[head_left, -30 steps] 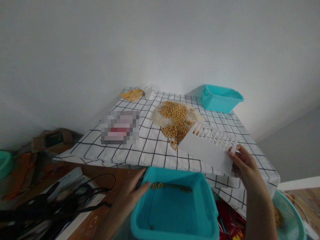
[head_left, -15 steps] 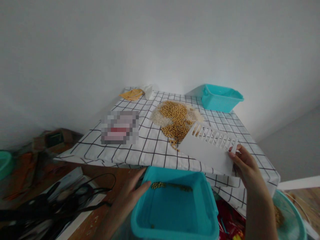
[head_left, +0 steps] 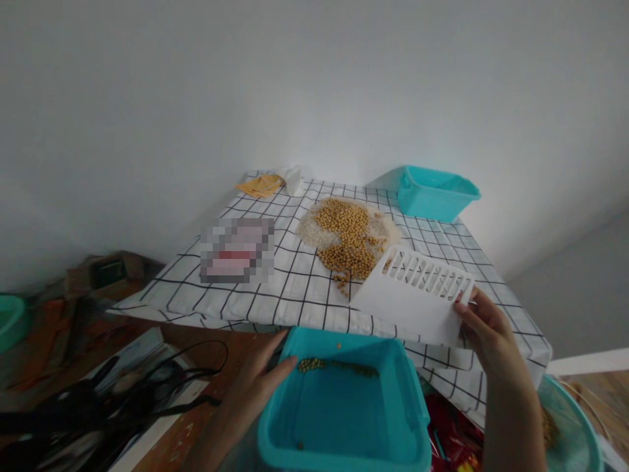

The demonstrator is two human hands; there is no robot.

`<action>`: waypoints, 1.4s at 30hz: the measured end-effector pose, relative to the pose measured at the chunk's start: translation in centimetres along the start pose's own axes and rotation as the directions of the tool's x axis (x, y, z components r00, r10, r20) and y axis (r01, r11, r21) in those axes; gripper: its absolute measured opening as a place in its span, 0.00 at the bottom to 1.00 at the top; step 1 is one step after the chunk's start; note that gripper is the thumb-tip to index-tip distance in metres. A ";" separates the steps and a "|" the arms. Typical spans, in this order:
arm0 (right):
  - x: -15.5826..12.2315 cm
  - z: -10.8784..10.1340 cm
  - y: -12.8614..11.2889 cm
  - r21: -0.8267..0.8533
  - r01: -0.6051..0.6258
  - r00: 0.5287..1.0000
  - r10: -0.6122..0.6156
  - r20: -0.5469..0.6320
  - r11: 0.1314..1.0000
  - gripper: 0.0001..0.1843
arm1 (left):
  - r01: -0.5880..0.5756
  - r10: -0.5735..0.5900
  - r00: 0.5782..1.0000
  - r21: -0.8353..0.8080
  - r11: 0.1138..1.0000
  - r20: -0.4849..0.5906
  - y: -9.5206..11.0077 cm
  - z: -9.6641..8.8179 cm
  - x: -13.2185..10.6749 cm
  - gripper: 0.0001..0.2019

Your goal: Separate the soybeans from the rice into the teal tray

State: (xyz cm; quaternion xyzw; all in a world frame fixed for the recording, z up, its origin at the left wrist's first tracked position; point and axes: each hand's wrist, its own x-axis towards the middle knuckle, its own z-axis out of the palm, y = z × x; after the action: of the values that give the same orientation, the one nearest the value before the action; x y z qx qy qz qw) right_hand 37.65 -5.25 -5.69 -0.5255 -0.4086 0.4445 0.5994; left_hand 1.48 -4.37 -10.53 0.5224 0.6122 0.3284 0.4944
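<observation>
My right hand (head_left: 486,321) pinches the right end of a white slotted plastic board (head_left: 417,301), held tilted over the table's front edge. Near the board's far left corner lie yellow soybeans (head_left: 351,236), heaped on and beside white rice (head_left: 314,229). My left hand (head_left: 268,367) grips the left rim of a turquoise plastic bin (head_left: 344,419), thumb over the edge and the other fingers partly hidden outside. The bin sits just below the table's front edge. Inside it, some beans (head_left: 310,364) rest along the far wall, and a single bean shows near the far rim.
A second turquoise bin (head_left: 435,196) stands at the back right of the checked tablecloth (head_left: 289,288). Yellow strips (head_left: 260,186) and a crumpled white bag (head_left: 293,180) lie at the back left, near a blurred-out item (head_left: 236,251). Black cables (head_left: 162,377) clutter the lower left.
My right hand and the board have shifted slightly to the right, away from the bean pile. A bean now shows at the near bin's far side. My left hand stays put.
</observation>
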 end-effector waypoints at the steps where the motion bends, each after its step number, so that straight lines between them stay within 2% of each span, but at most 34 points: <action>1: 0.0 0.0 0.0 0.007 -0.003 1.000 0.003 -0.009 1.000 0.10 | 0.004 -0.004 1.000 0.013 1.000 -0.011 0.0 0.0 0.0 0.26; 6: 0.3 0.2 0.1 -0.003 -0.019 0.999 0.019 -0.036 1.000 0.12 | -0.008 0.008 1.000 0.009 1.000 -0.022 -0.7 0.1 0.1 0.29; 16: 0.1 -0.1 -0.1 -0.025 -0.023 0.998 0.025 0.058 0.999 0.12 | -0.025 0.025 1.000 0.000 1.000 0.001 -0.9 0.1 0.2 0.27; 20: 0.1 -0.2 0.1 0.002 -0.013 1.000 0.013 -0.006 1.000 0.12 | -0.034 0.034 0.999 -0.003 0.999 -0.013 -1.0 0.1 0.2 0.27; 26: 0.6 -0.2 0.5 0.049 0.066 0.993 -0.060 -0.102 0.997 0.12 | -0.005 0.005 1.000 -0.028 1.000 0.002 -0.4 0.1 0.0 0.29; 31: 0.6 0.2 0.0 -0.008 0.009 0.999 -0.009 -0.053 1.000 0.14 | 0.007 -0.008 0.999 -0.023 1.000 -0.032 -0.7 0.2 -0.1 0.33; 36: 0.3 0.3 -0.1 -0.008 0.010 1.000 -0.010 -0.015 1.000 0.13 | -0.012 0.012 0.999 -0.012 1.000 -0.044 -1.2 0.3 0.1 0.29; 42: 0.0 -0.6 0.3 -0.089 0.028 0.990 -0.016 0.137 0.996 0.11 | -0.033 0.032 0.999 -0.003 0.999 -0.025 -0.6 0.4 -0.1 0.29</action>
State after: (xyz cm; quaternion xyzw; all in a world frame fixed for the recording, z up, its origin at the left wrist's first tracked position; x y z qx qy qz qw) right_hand 38.24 -5.42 -6.03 -0.5160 -0.4742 0.4536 0.5505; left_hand 1.64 -4.65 -11.15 0.5274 0.6093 0.3439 0.4820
